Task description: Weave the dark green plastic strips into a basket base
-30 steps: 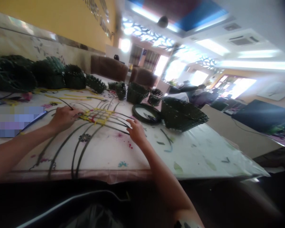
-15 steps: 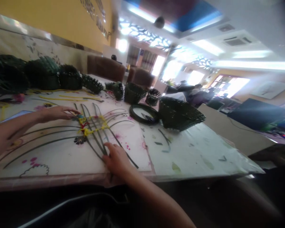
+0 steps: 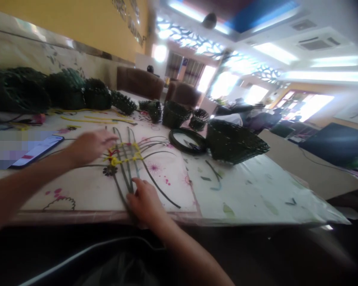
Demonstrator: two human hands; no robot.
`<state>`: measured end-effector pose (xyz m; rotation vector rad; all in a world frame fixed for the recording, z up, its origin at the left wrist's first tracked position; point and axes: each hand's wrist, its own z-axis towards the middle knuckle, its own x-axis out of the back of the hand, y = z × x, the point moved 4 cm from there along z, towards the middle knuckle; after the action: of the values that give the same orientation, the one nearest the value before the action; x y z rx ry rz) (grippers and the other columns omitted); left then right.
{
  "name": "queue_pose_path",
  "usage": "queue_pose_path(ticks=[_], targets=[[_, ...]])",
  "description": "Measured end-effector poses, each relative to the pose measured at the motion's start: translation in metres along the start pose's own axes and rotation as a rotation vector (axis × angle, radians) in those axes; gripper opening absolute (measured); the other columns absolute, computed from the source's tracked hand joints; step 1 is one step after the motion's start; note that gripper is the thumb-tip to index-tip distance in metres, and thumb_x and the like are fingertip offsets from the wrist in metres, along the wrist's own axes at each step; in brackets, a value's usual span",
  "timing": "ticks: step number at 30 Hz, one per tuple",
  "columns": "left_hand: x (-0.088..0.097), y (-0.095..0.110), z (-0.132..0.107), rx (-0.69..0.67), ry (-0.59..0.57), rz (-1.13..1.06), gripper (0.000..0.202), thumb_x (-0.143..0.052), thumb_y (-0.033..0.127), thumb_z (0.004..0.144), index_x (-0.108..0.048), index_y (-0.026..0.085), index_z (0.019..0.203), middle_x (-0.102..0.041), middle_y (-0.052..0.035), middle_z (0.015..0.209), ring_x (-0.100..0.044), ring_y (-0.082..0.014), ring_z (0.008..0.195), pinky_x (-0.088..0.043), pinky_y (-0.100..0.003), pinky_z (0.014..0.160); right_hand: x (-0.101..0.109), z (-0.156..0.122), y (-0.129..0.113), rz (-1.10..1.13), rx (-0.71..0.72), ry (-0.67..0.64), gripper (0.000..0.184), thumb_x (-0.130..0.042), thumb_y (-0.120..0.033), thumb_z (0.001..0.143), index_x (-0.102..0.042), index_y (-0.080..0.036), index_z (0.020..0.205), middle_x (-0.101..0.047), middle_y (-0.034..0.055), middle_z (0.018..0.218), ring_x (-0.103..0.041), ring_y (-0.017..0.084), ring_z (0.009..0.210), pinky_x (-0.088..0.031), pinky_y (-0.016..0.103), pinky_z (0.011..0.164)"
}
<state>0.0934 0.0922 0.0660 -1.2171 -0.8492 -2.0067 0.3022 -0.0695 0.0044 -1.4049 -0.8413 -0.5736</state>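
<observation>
A flat lattice of dark green strips (image 3: 125, 167), bound with yellow ties (image 3: 124, 160) and a little red, lies on the white flowered tablecloth. My right hand (image 3: 145, 200) is at the near ends of the strips, its thumb and fingers closed on them. Over the lattice's far left corner hovers my left hand (image 3: 92, 146), its fingers smeared by motion. Whether it touches the ties or holds anything is unclear. Loose strip ends fan out to the right, and the left hand and forearm hide part of those on the left.
A smartphone (image 3: 37, 151) lies left, behind my forearm. Dark green woven baskets (image 3: 67, 92) line the wall side. A large basket (image 3: 235, 141) and a round dark ring (image 3: 170, 140) are to the right. Strip scraps (image 3: 214, 170) lie near the table's front edge (image 3: 241, 223). People sit far back.
My left hand has moved nearer over the lattice's corner, uncovering the phone and hiding more left strips. My right hand stays on the near strips. The view has shifted slightly left.
</observation>
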Motion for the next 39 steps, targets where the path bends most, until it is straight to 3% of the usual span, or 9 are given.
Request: queue_pose_path(ticks=[3,5,8,12,15,20,28,33,39], targets=[[-0.073,0.048,-0.001,-0.092,-0.224,0.000,0.062,-0.040,0.049,0.108,-0.060,0.017,0.157,-0.051,-0.0162,0.169,-0.049,-0.0342,0.155,-0.038,-0.054,0.128,-0.014,-0.016,-0.013,-0.056,0.025,-0.022,0.049,-0.066,-0.022,0.097,-0.062,-0.013,0.145,-0.072,0.0166,0.120,-0.072,0.027,0.103,-0.058,0.039,0.093],[-0.109,0.052,-0.006,-0.055,-0.345,0.010,0.063,-0.039,0.047,0.108,-0.055,0.020,0.162,-0.048,-0.0155,0.171,-0.045,-0.0350,0.159,-0.036,-0.059,0.129,-0.018,-0.029,-0.018,-0.156,0.067,-0.035,0.035,-0.066,-0.026,0.098,-0.067,-0.017,0.132,-0.070,0.0162,0.121,-0.072,0.026,0.093,-0.059,0.037,0.079],[-0.131,0.044,-0.013,-0.073,-0.353,0.011,0.065,-0.034,0.050,0.109,-0.053,0.022,0.165,-0.047,-0.0140,0.172,-0.041,-0.0343,0.161,-0.030,-0.061,0.131,-0.002,-0.041,-0.016,-0.290,0.189,0.016,0.019,-0.060,-0.021,0.102,-0.071,-0.020,0.117,-0.070,0.0132,0.117,-0.071,0.024,0.089,-0.055,0.032,0.072],[-0.133,0.033,-0.017,-0.100,-0.328,0.019,0.067,-0.035,0.054,0.109,-0.053,0.022,0.164,-0.049,-0.0142,0.171,-0.042,-0.0351,0.161,-0.029,-0.061,0.132,0.043,-0.017,0.009,-0.323,0.283,0.219,0.024,-0.053,-0.020,0.108,-0.073,-0.022,0.121,-0.069,0.0116,0.128,-0.071,0.021,0.098,-0.056,0.031,0.080],[-0.132,0.031,-0.012,-0.159,-0.323,0.003,0.067,-0.037,0.055,0.108,-0.055,0.020,0.162,-0.050,-0.0154,0.170,-0.044,-0.0345,0.160,-0.029,-0.057,0.132,0.061,0.024,0.033,-0.385,0.235,0.238,0.022,-0.056,-0.018,0.108,-0.076,-0.020,0.118,-0.071,0.0125,0.122,-0.069,0.023,0.105,-0.057,0.035,0.089],[-0.131,0.029,0.000,-0.238,-0.333,-0.088,0.069,-0.044,0.057,0.105,-0.055,0.017,0.160,-0.055,-0.0152,0.166,-0.049,-0.0323,0.156,-0.035,-0.046,0.131,0.049,0.081,0.043,-0.549,0.481,0.146,0.036,-0.076,-0.013,0.097,-0.074,-0.021,0.131,-0.065,0.0135,0.142,-0.057,0.027,0.135,-0.036,0.051,0.126],[-0.125,0.034,-0.004,-0.189,-0.245,-0.121,0.057,-0.046,0.051,0.102,-0.066,0.020,0.146,-0.063,-0.0142,0.159,-0.053,-0.0335,0.152,-0.037,-0.053,0.131,0.034,0.104,0.064,-0.429,0.429,-0.029,0.030,-0.068,-0.032,0.107,-0.075,-0.023,0.134,-0.072,0.0105,0.124,-0.063,0.022,0.117,-0.046,0.036,0.110],[-0.123,0.035,-0.003,-0.201,-0.227,-0.121,0.055,-0.047,0.053,0.101,-0.071,0.020,0.138,-0.066,-0.0136,0.155,-0.058,-0.0337,0.148,-0.041,-0.052,0.128,0.035,0.102,0.064,-0.312,0.497,-0.033,0.030,-0.076,-0.029,0.101,-0.077,-0.028,0.131,-0.071,0.0086,0.131,-0.060,0.023,0.122,-0.042,0.042,0.117],[-0.124,0.036,-0.002,-0.185,-0.251,-0.097,0.052,-0.046,0.051,0.101,-0.074,0.019,0.131,-0.066,-0.0152,0.155,-0.057,-0.0347,0.147,-0.042,-0.052,0.127,0.027,0.105,0.059,-0.337,0.524,-0.052,0.022,-0.064,-0.022,0.105,-0.081,-0.022,0.119,-0.072,0.0087,0.117,-0.059,0.023,0.118,-0.042,0.038,0.113]])
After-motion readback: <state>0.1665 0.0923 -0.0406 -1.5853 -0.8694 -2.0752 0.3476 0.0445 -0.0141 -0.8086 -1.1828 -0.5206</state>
